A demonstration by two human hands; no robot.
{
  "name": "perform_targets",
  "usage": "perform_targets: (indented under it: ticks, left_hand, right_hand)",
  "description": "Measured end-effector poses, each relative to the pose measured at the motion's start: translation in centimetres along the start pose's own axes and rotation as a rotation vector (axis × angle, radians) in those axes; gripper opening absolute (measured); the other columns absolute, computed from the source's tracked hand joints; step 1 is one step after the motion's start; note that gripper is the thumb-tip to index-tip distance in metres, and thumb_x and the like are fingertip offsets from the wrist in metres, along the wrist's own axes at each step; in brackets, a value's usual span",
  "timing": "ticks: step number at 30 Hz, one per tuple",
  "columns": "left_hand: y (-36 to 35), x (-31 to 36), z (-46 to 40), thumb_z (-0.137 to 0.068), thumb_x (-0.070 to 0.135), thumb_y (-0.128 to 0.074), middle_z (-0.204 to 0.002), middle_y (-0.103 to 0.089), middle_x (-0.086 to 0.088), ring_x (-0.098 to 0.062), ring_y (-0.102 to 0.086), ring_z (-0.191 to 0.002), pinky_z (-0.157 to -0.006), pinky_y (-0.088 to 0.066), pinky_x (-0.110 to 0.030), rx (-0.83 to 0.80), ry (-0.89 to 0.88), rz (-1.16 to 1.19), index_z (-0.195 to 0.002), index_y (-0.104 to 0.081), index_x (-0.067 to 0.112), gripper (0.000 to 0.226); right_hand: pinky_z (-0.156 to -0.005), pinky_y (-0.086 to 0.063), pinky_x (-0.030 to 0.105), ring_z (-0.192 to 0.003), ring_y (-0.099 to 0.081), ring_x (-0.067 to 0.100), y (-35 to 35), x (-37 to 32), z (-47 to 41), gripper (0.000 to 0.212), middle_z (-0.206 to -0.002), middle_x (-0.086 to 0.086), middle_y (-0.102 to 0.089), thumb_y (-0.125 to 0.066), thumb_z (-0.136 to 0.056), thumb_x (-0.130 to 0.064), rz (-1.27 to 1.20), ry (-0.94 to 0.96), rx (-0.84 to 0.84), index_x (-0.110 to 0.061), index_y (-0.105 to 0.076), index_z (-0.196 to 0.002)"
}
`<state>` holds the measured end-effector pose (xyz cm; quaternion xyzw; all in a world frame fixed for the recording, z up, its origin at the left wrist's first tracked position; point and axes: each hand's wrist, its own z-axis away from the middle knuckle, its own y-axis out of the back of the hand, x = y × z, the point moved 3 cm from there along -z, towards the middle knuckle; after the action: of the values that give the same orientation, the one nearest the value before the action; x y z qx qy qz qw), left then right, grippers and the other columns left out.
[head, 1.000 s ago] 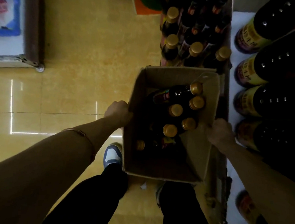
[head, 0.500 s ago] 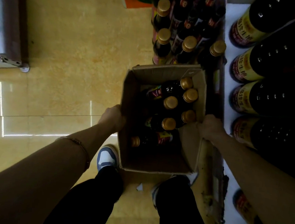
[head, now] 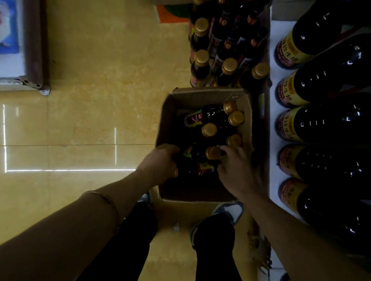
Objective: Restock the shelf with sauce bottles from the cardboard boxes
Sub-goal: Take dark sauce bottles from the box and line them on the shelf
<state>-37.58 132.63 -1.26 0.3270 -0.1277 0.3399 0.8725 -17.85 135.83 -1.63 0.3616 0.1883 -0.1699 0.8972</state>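
Observation:
An open cardboard box (head: 206, 93) sits on the floor in front of my feet. Inside it are several dark sauce bottles with gold caps (head: 209, 129), some lying down. My left hand (head: 159, 163) reaches in at the box's left side and curls round the neck end of a lying bottle (head: 196, 169). My right hand (head: 237, 167) is inside the box on the right, fingers spread over the bottle tops, fingertips touching a gold-capped bottle (head: 212, 152). The white shelf (head: 272, 107) on the right holds a row of large dark bottles (head: 323, 123).
Beyond the box stands another carton packed with upright gold-capped bottles (head: 230, 45). A freezer cabinet (head: 34, 37) edges the aisle on the left, across a yellow tiled floor (head: 99, 88). My legs and shoes (head: 227, 211) stand just behind the box.
Both hands have let go of the box's outer sides and moved inside it. The left hand now grips a lying bottle and the right reaches over the caps.

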Motion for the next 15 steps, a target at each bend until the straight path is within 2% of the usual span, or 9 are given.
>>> perform_targets:
  ticks: [2,5,9,12,15]
  left_hand:
    - [-1.8,-0.6,-1.4,-0.093,0.010,-0.052,-0.139,-0.045,-0.010,-0.029,-0.052,-0.120,-0.096,-0.048,-0.037,-0.049,-0.023,-0.141,-0.135,-0.051,0.016,0.042]
    - [-5.1,-1.9,-3.2,-0.093,0.018,-0.053,-0.139,-0.043,-0.010,-0.033,-0.047,-0.125,-0.100,-0.045,-0.043,-0.098,-0.065,-0.291,-0.138,-0.047,0.018,0.046]
    - [-8.8,-4.3,-4.7,-0.094,0.025,-0.055,-0.148,-0.035,-0.015,-0.032,-0.036,-0.135,-0.112,-0.029,-0.041,-0.192,-0.012,-0.705,-0.148,-0.027,0.013,0.063]
    - [-10.5,-5.7,-5.5,-0.095,0.022,-0.055,-0.151,-0.031,-0.020,-0.034,-0.028,-0.140,-0.116,-0.019,-0.043,-0.219,0.008,-0.937,-0.151,-0.014,0.005,0.071]
    - [-11.3,-5.7,-6.3,-0.095,0.021,-0.053,-0.151,-0.031,-0.020,-0.035,-0.026,-0.141,-0.116,-0.017,-0.045,-0.194,-0.027,-0.951,-0.149,-0.021,0.007,0.064]
  right_hand:
    - [-0.108,-0.037,0.041,-0.138,-0.035,0.032,-1.2,0.1,-1.4,0.062,-0.155,0.011,-0.024,-0.061,-0.093,-0.016,-0.016,-0.015,-0.056,-0.017,-0.033,-0.149]
    - [-0.108,-0.038,0.046,-0.138,-0.035,0.035,-3.1,0.6,-3.5,0.073,-0.158,0.013,-0.017,-0.064,-0.092,-0.021,-0.024,-0.068,-0.108,-0.018,-0.023,-0.152]
    - [-0.103,-0.040,0.040,-0.133,-0.040,0.034,-5.4,1.7,-5.3,0.074,-0.156,0.012,-0.012,-0.065,-0.091,-0.019,-0.006,-0.086,-0.090,-0.016,-0.021,-0.151]
    - [-0.097,-0.041,0.034,-0.130,-0.043,0.031,-6.9,2.8,-6.0,0.068,-0.151,0.010,-0.024,-0.068,-0.088,-0.011,-0.107,-0.029,-0.040,-0.015,-0.032,-0.145]
    - [-0.097,-0.038,0.028,-0.131,-0.044,0.024,-7.8,4.0,-6.8,0.068,-0.143,0.008,-0.043,-0.073,-0.083,-0.006,-0.364,-0.018,-0.003,-0.015,-0.040,-0.142]
